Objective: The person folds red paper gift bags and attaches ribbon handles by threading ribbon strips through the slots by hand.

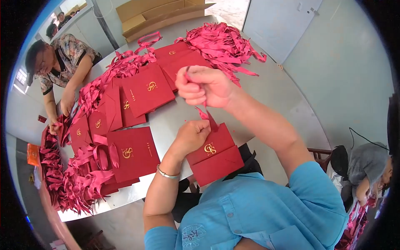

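Note:
A red paper gift bag [218,156] with a gold logo is held in front of my blue shirt, near the table's edge. My left hand [193,136] is closed at the bag's upper edge, its fingertips partly hidden. Higher up, my right hand [206,87] is closed in a pinch on a pink ribbon [203,113], which runs down toward the top of the bag. A small dark tip pokes out above the right thumb; I cannot make out what it is.
Several red bags [150,89] lie across the metal table [287,100], with pink ribbons [221,41] heaped behind and at left. A co-worker [66,66] handles ribbons on the left. A cardboard box [162,18] stands at the back; another person [371,171] is at right.

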A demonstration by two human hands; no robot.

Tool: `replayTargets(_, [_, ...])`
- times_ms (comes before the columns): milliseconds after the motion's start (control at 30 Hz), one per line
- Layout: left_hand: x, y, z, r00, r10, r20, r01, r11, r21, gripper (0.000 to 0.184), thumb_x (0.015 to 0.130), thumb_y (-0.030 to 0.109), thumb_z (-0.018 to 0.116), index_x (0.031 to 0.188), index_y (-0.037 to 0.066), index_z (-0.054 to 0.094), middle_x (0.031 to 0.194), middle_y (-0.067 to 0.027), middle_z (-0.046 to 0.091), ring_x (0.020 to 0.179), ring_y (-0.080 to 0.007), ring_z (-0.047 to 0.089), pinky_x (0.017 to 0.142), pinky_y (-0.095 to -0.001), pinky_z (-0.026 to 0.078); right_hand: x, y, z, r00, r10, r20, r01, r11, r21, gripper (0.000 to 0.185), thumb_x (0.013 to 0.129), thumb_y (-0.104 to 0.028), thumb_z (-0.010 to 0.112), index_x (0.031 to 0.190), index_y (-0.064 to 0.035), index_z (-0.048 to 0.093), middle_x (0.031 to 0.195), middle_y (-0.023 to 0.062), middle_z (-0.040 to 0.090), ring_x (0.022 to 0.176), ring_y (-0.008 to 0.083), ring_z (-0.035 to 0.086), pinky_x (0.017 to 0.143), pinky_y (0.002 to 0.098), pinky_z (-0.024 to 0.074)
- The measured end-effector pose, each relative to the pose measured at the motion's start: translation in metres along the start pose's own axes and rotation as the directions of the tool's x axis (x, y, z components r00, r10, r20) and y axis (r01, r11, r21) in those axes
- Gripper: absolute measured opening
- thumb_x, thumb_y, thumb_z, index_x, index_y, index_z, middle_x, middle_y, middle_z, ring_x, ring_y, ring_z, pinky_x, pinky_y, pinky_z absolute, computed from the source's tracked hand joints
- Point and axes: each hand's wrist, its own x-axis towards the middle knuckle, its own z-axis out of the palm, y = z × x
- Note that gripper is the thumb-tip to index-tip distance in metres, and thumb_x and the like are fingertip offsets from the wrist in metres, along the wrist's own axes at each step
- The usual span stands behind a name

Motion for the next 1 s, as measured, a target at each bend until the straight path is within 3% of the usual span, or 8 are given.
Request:
replayTargets(67, [0.0, -0.006, 0.004, 1.0, 0.015, -0.019, -0.018, 0.987, -0.159, 0.023, 0.082, 0.006, 0.061, 0.102, 0.013, 0.071, 0.09, -0.0082, 0.071, 0.085, -0.0251, 0.068, 0.075, -0.0343, 0.051, 0.013, 0.01, 0.003, 1.0, 0.024, -0.009, -0.024, 1.0, 0.005, 0.02, 0.096, -0.021, 0.051, 0.093, -0.0013, 0.055, 0.067, -0.0014, 0.04, 0.057, 0.0072, 0.035, 0.045, 0.0208, 0.0265])
replayTargets(133, [0.0, 0.0, 0.004, 0.999, 0.035, -0.037, -0.041, 0.985, -0.167, 0.022, 0.081, 0.005, 0.062, 0.1, 0.013, 0.071, 0.092, -0.0077, 0.071, 0.088, -0.024, 0.067, 0.077, -0.0339, 0.051, 0.026, 0.02, 0.0, 0.982, 0.105, 0.16, -0.112, 0.993, 0.035, 0.021, 0.094, -0.021, 0.052, 0.094, -0.0009, 0.056, 0.066, -0.0013, 0.039, 0.056, 0.0072, 0.034, 0.044, 0.0209, 0.0252])
replayTargets(267, [0.001, 0.005, -0.003, 0.992, 0.128, -0.013, -0.128, 0.989, -0.077, 0.026, 0.079, -0.003, 0.066, 0.103, 0.006, 0.071, 0.099, -0.0047, 0.071, 0.094, -0.0154, 0.065, 0.081, -0.0305, 0.051, 0.038, 0.035, 0.0, 0.956, 0.203, 0.214, -0.202, 0.979, -0.028, 0.021, 0.094, -0.021, 0.05, 0.088, -0.0022, 0.057, 0.062, -0.0027, 0.035, 0.051, 0.0075, 0.03, 0.044, 0.0229, 0.0252])
replayTargets(433, [0.003, -0.004, -0.001, 0.993, 0.121, 0.007, -0.118, 0.979, -0.168, 0.023, 0.077, -0.003, 0.065, 0.096, 0.008, 0.071, 0.095, -0.0051, 0.071, 0.091, -0.0182, 0.065, 0.079, -0.0318, 0.05, 0.038, 0.033, 0.003, 0.955, 0.174, 0.239, -0.185, 0.983, 0.023, 0.018, 0.088, -0.015, 0.048, 0.088, 0.0007, 0.057, 0.064, -0.0009, 0.039, 0.051, 0.0073, 0.032, 0.043, 0.022, 0.0261])
replayTargets(733, [0.0, 0.009, -0.002, 0.999, 0.007, -0.042, -0.007, 1.0, 0.001, 0.019, 0.073, -0.001, 0.062, 0.09, 0.005, 0.067, 0.082, -0.0081, 0.066, 0.078, -0.0198, 0.064, 0.073, -0.0308, 0.049, 0.01, 0.02, 0.014, 0.999, -0.049, -0.016, 0.045, 0.978, -0.206, 0.019, 0.094, -0.016, 0.054, 0.097, 0.001, 0.061, 0.073, 0.0016, 0.049, 0.062, 0.0083, 0.044, 0.054, 0.0232, 0.0366])
replayTargets(800, [0.0, 0.01, -0.001, 0.997, -0.016, -0.071, 0.02, 0.999, 0.049, 0.018, 0.073, 0.002, 0.063, 0.09, 0.006, 0.067, 0.08, -0.011, 0.066, 0.076, -0.0228, 0.065, 0.071, -0.032, 0.05, 0.005, 0.018, 0.022, 0.969, -0.187, -0.164, 0.065, 0.828, -0.557, 0.022, 0.097, -0.016, 0.053, 0.104, 0.0026, 0.063, 0.077, 0.0024, 0.055, 0.068, 0.0087, 0.052, 0.058, 0.0233, 0.0411])
replayTargets(900, [0.002, 0.01, 0.003, 0.993, -0.024, -0.112, 0.047, 0.977, 0.207, 0.017, 0.072, 0.004, 0.063, 0.089, 0.005, 0.066, 0.074, -0.0154, 0.064, 0.069, -0.0299, 0.065, 0.065, -0.0353, 0.05, -0.014, 0.017, 0.032, 0.865, -0.438, -0.245, 0.142, 0.682, -0.717, 0.026, 0.1, -0.016, 0.048, 0.109, 0.0039, 0.061, 0.074, 0.0019, 0.051, 0.066, 0.0091, 0.047, 0.056, 0.0244, 0.0365])
replayTargets(1000, [0.001, 0.008, 0.008, 0.975, 0.116, -0.191, -0.067, 0.967, 0.245, 0.014, 0.073, 0.006, 0.062, 0.086, 0.004, 0.064, 0.069, -0.0166, 0.063, 0.064, -0.033, 0.064, 0.061, -0.0379, 0.05, -0.04, 0.007, 0.038, 0.863, -0.39, -0.322, 0.134, 0.791, -0.596, 0.027, 0.101, -0.018, 0.046, 0.105, 0.0037, 0.061, 0.07, 0.0006, 0.047, 0.061, 0.0077, 0.043, 0.053, 0.0245, 0.0346])
